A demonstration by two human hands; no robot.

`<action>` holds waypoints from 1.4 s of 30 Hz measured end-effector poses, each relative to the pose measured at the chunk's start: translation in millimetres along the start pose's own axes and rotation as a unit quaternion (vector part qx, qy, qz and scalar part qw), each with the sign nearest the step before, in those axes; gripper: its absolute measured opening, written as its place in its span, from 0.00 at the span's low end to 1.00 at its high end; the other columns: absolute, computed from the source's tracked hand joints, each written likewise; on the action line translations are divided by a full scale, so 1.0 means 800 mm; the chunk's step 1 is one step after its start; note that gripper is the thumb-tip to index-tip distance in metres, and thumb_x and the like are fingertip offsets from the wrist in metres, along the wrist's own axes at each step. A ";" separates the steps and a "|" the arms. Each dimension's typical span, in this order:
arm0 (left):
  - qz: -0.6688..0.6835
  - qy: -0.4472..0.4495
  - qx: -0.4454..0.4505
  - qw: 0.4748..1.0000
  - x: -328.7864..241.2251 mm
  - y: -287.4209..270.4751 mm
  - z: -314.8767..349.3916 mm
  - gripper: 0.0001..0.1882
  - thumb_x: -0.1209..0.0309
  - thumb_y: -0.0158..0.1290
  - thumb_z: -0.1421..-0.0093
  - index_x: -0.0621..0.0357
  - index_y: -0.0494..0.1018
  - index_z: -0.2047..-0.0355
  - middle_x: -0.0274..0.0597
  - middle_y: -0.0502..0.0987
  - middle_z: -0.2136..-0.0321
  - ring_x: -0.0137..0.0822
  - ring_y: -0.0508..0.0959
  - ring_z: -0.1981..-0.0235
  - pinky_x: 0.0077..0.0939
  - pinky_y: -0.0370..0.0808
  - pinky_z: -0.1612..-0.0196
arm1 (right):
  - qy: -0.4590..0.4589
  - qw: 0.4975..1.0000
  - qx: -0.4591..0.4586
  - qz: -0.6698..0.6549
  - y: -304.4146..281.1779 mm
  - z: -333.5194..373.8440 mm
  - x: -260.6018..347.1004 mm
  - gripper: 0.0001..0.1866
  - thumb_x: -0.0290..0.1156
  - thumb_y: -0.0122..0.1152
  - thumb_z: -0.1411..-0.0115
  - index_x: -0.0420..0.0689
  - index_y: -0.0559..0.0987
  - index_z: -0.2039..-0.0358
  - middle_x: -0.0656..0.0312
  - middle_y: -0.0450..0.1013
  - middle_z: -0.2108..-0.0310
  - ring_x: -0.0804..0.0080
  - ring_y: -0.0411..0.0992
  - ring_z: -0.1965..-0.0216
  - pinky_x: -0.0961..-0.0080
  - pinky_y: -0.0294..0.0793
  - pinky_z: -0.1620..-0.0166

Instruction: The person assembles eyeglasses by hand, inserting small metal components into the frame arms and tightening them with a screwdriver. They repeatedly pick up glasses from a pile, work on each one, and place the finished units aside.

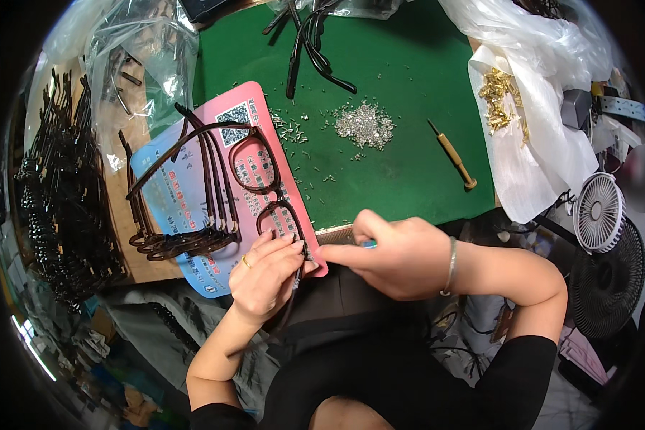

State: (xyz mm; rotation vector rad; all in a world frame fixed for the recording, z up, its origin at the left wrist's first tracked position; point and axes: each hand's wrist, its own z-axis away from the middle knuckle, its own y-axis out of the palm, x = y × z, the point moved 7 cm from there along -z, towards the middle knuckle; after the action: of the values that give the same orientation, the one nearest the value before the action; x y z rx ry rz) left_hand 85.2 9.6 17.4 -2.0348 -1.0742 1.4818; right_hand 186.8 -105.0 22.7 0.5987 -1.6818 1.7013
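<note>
My left hand is closed on a dark brown eyeglass frame at its near lens end, fingers pressed over the rim. One temple arm of that frame stretches left across the stacked glasses; the other runs down below my hand. My right hand is curled just right of the frame, its fingertips close to the hinge end. A small blue-green end of something shows in that fist; the rest is hidden. Beneath the frame lies a pink and blue printed card.
Several folded glasses lie on the card's left. The green mat holds silver screws, a brass-coloured screwdriver and dark temple arms. Gold-coloured parts sit on white wrapping. Dark frames pile up left; fans stand right.
</note>
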 end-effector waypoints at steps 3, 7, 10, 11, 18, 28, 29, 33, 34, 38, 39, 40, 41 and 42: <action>0.001 0.001 -0.009 1.000 0.002 -0.001 0.002 0.12 0.73 0.66 0.56 0.58 0.73 0.74 0.41 0.80 0.71 0.41 0.80 0.64 0.39 0.76 0.54 | 0.001 1.000 0.008 -0.014 0.010 -0.009 0.000 0.20 0.27 0.56 0.52 0.54 0.70 0.56 0.54 0.63 0.73 0.63 0.69 0.87 0.69 0.70 0.83; 0.005 0.006 -0.018 1.000 0.006 0.001 0.003 0.08 0.78 0.62 0.55 0.60 0.75 0.73 0.42 0.80 0.69 0.40 0.80 0.64 0.37 0.76 0.54 | 0.014 1.000 0.016 -0.016 0.012 -0.013 0.000 0.20 0.26 0.56 0.52 0.55 0.71 0.57 0.53 0.63 0.72 0.62 0.68 0.87 0.68 0.71 0.83; 0.008 0.003 -0.022 1.000 0.006 -0.002 0.004 0.08 0.79 0.61 0.55 0.60 0.75 0.73 0.43 0.79 0.69 0.40 0.80 0.64 0.37 0.76 0.54 | 0.007 1.000 0.014 -0.023 0.009 -0.018 0.002 0.20 0.26 0.56 0.53 0.55 0.71 0.57 0.53 0.64 0.72 0.62 0.69 0.87 0.68 0.72 0.83; 0.007 0.004 -0.023 1.000 0.006 -0.001 0.004 0.08 0.79 0.61 0.55 0.60 0.75 0.73 0.43 0.79 0.69 0.40 0.80 0.64 0.37 0.76 0.54 | 0.006 1.000 0.016 -0.016 0.009 -0.018 0.003 0.20 0.26 0.56 0.53 0.55 0.71 0.57 0.53 0.64 0.72 0.62 0.69 0.86 0.68 0.72 0.83; 0.012 0.025 -0.038 0.999 0.007 0.000 0.000 0.08 0.78 0.63 0.57 0.60 0.75 0.75 0.42 0.79 0.70 0.39 0.80 0.66 0.37 0.76 0.54 | -0.069 0.995 0.059 0.047 0.006 -0.033 -0.001 0.14 0.28 0.55 0.52 0.46 0.69 0.62 0.53 0.64 0.73 0.60 0.70 0.86 0.65 0.71 0.83; 0.016 0.031 -0.040 0.999 0.006 0.003 0.005 0.07 0.79 0.63 0.56 0.60 0.74 0.77 0.42 0.79 0.70 0.38 0.80 0.67 0.37 0.76 0.54 | -0.068 0.994 0.088 0.026 0.016 -0.034 -0.002 0.16 0.27 0.55 0.51 0.44 0.65 0.60 0.50 0.64 0.71 0.56 0.72 0.83 0.62 0.72 0.81; 0.016 0.031 -0.041 0.999 0.005 0.003 0.004 0.08 0.79 0.63 0.56 0.60 0.74 0.77 0.42 0.79 0.71 0.39 0.80 0.67 0.37 0.76 0.54 | -0.063 0.994 0.083 0.041 0.016 -0.033 -0.002 0.16 0.27 0.55 0.51 0.45 0.67 0.60 0.53 0.64 0.71 0.59 0.72 0.83 0.64 0.72 0.81; 0.035 0.023 -0.042 0.998 0.007 0.003 0.002 0.08 0.79 0.63 0.57 0.60 0.74 0.76 0.41 0.79 0.71 0.38 0.80 0.67 0.39 0.75 0.53 | -0.077 0.990 0.034 0.114 0.014 -0.027 0.001 0.17 0.29 0.58 0.51 0.48 0.72 0.58 0.59 0.64 0.72 0.65 0.71 0.82 0.70 0.72 0.81; 0.043 0.012 -0.040 0.998 0.006 0.002 0.001 0.08 0.80 0.62 0.57 0.59 0.74 0.76 0.40 0.79 0.71 0.38 0.80 0.67 0.40 0.74 0.51 | -0.089 0.987 0.013 0.134 0.010 -0.024 0.004 0.18 0.30 0.58 0.51 0.49 0.72 0.57 0.60 0.65 0.72 0.66 0.71 0.82 0.71 0.73 0.81; 0.063 -0.001 -0.046 0.997 -0.006 -0.011 -0.015 0.12 0.80 0.63 0.60 0.55 0.74 0.74 0.36 0.79 0.73 0.34 0.77 0.73 0.44 0.67 0.47 | -0.033 0.991 -0.033 0.125 -0.032 -0.008 0.003 0.20 0.33 0.61 0.52 0.47 0.71 0.56 0.60 0.64 0.70 0.70 0.73 0.78 0.75 0.72 0.80; 0.069 0.003 -0.051 0.996 -0.013 -0.018 -0.027 0.13 0.80 0.63 0.60 0.55 0.74 0.74 0.36 0.79 0.74 0.33 0.77 0.74 0.44 0.66 0.47 | -0.008 0.995 -0.036 0.098 -0.039 -0.006 -0.004 0.21 0.32 0.61 0.51 0.47 0.71 0.55 0.59 0.64 0.70 0.68 0.72 0.77 0.74 0.72 0.79; 0.099 -0.002 -0.058 0.993 -0.018 -0.019 -0.035 0.14 0.81 0.60 0.60 0.55 0.74 0.71 0.36 0.79 0.73 0.33 0.76 0.75 0.42 0.66 0.49 | 0.001 0.996 -0.041 0.079 -0.037 -0.010 -0.008 0.20 0.32 0.60 0.50 0.46 0.71 0.55 0.59 0.64 0.70 0.66 0.72 0.77 0.72 0.72 0.78; 0.114 0.013 -0.083 0.990 -0.028 -0.024 -0.048 0.13 0.80 0.60 0.59 0.54 0.74 0.71 0.37 0.79 0.72 0.34 0.77 0.74 0.36 0.70 0.57 | 0.010 0.997 -0.045 0.059 -0.030 -0.014 -0.015 0.20 0.33 0.59 0.49 0.46 0.71 0.55 0.59 0.64 0.69 0.64 0.71 0.77 0.71 0.73 0.77; 0.137 0.017 -0.084 0.987 -0.037 -0.031 -0.055 0.13 0.77 0.62 0.59 0.56 0.74 0.71 0.37 0.79 0.71 0.34 0.76 0.75 0.32 0.70 0.63 | 0.006 0.997 -0.048 0.058 -0.023 -0.017 -0.018 0.19 0.33 0.58 0.48 0.45 0.70 0.55 0.58 0.64 0.69 0.63 0.71 0.77 0.70 0.73 0.77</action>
State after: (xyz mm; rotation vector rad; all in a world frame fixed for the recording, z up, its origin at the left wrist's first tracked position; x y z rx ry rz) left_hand 113.5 6.8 68.9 -2.3979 -0.9630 1.5228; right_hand 211.5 -94.2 23.8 0.4531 -1.8102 1.6900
